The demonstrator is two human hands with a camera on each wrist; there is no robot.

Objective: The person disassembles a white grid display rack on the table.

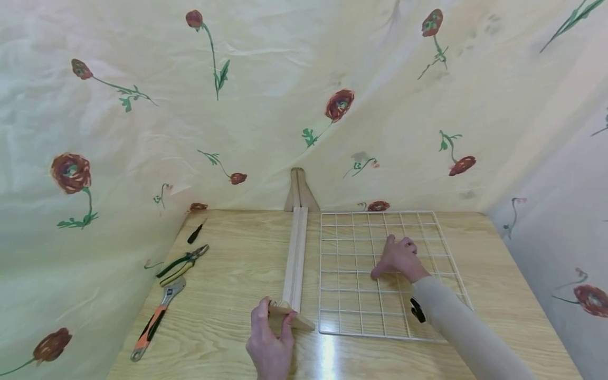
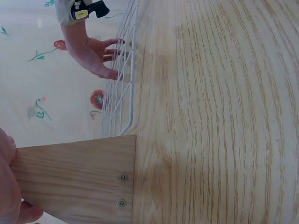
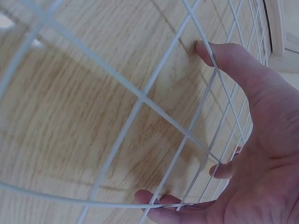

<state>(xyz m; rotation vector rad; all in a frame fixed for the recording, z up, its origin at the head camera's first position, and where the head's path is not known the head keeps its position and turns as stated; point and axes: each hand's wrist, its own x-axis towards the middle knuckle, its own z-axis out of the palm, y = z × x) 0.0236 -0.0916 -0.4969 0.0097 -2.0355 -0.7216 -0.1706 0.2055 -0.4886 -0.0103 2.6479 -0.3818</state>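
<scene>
A pale wooden bar [image 1: 295, 253] runs front to back on the table, with a flared wooden end piece at each end. My left hand [image 1: 271, 338] grips the near end piece [image 2: 79, 177], thumb on one side and fingers on the other. Two metal screw heads show near that piece's lower edge. To the right lies a white wire grid panel [image 1: 351, 298]. My right hand [image 1: 401, 261] is spread over its middle, thumb and fingertips passing through the openings and hooked at the wires [image 3: 140, 100]. Some of its fingers are partly hidden.
On the table's left side lie a small black-handled screwdriver [image 1: 195, 234], pliers [image 1: 182, 265] with green and yellow handles, and an adjustable wrench [image 1: 159, 318]. A flowered cloth [image 1: 266, 105] hangs behind and beside the table. The far end piece [image 1: 304, 198] stands against it.
</scene>
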